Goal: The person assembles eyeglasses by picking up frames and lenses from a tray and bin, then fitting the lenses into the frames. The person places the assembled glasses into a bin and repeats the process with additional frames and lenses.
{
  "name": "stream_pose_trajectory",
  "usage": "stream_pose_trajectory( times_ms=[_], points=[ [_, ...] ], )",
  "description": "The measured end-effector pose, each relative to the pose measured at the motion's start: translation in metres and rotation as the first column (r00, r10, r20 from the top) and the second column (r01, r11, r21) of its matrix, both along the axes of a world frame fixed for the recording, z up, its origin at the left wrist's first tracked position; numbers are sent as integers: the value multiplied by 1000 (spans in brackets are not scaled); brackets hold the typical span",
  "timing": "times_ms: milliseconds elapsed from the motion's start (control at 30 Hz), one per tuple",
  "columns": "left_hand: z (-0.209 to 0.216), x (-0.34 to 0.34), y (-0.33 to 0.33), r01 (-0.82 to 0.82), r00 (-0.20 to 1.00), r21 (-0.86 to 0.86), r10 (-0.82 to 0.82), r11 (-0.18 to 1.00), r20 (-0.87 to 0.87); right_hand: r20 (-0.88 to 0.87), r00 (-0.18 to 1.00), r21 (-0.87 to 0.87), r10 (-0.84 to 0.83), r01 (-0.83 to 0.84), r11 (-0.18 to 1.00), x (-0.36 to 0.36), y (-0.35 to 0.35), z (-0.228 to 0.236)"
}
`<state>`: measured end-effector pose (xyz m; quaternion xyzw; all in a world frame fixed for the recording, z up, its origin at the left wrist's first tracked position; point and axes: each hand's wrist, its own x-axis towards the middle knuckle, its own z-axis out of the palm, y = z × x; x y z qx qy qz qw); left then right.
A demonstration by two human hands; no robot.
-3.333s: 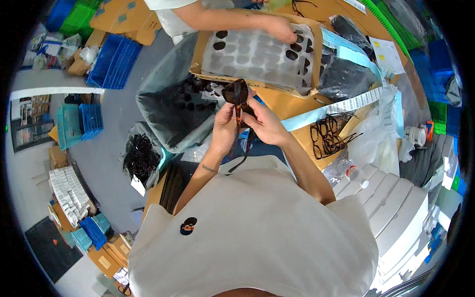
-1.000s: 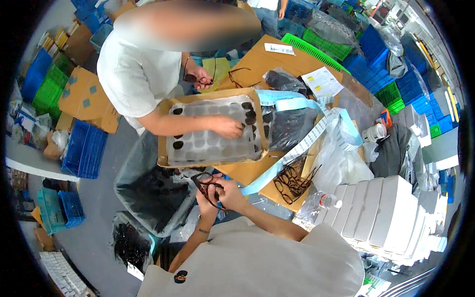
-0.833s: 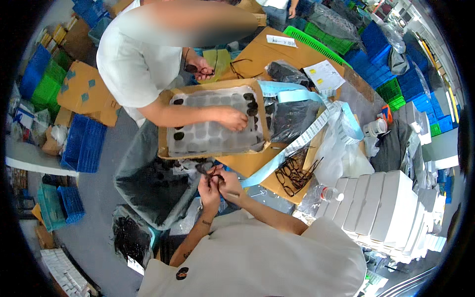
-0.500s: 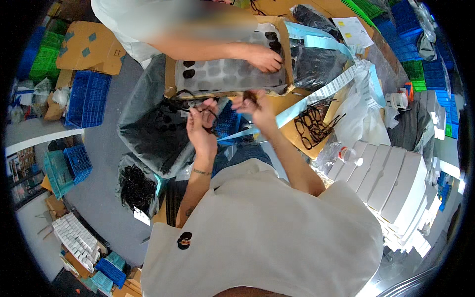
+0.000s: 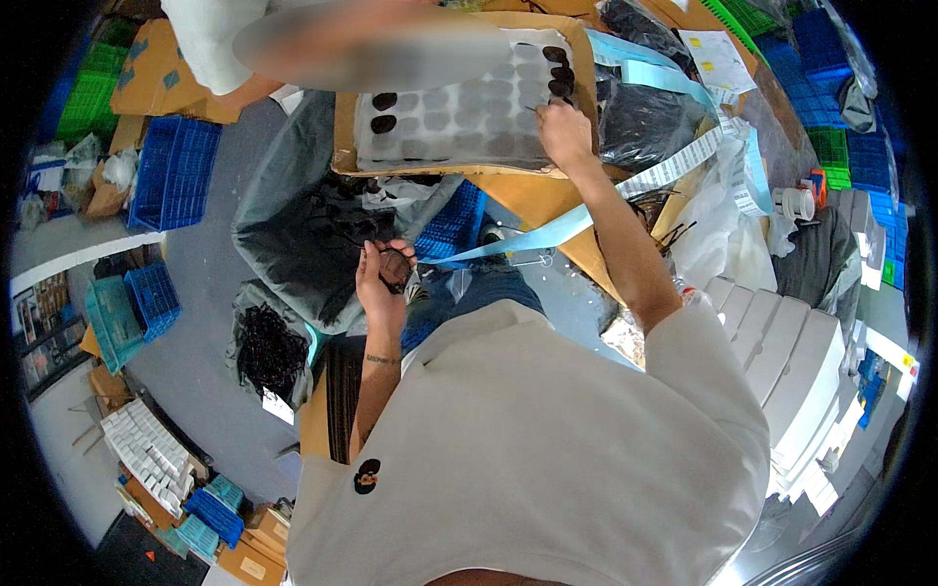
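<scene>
My left hand (image 5: pixel 382 293) is closed around a pair of dark-rimmed glasses (image 5: pixel 395 271), held low in front of me; a dark round lens shows at its fingers. My right hand (image 5: pixel 569 137) reaches over the near right part of a shallow cardboard box (image 5: pixel 344 137). Its fingers are curled together beside dark lenses (image 5: pixel 561 74); whether they pinch one is hidden. Inside the box, a whitish translucent sheet (image 5: pixel 459 146) covers rows of greyish round shapes, with more dark lenses (image 5: pixel 384 112) at the left.
A co-worker's arm (image 5: pixel 230 101) is beyond the box. A grey bag (image 5: pixel 283 215) with dark glasses lies left of my hands. A pale blue label strip (image 5: pixel 557 230) runs across the cardboard. White boxes (image 5: pixel 772 337) are stacked at right; a blue basket (image 5: pixel 176 181) stands left.
My right hand has moved from beside my left hand up to the box. My left hand has come lower with the glasses. The co-worker's hand has withdrawn from the lenses.
</scene>
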<state>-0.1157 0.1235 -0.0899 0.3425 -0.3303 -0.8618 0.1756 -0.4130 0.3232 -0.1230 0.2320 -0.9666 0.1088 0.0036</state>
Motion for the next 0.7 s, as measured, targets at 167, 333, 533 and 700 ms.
stream_pose_trajectory(
  times_ms=[167, 333, 533, 700],
  points=[
    [9, -4, 4, 49, 998, -17, -49, 999, 33, -7, 995, 137, 98, -96, 986, -19, -8, -8],
    [8, -3, 0, 56, 996, -74, -50, 996, 78, 8, 996, 290, 92, -91, 953, -13, 11, -11],
    [3, -1, -4, 91, 993, -63, -86, 994, 83, 83, 995, 431, 63, -93, 898, -8, 11, -2],
    [3, -9, -2, 146, 985, -60, -140, 987, 101, 198, 976, 494, 94, -182, 850, 2, 12, 9]
  ],
)
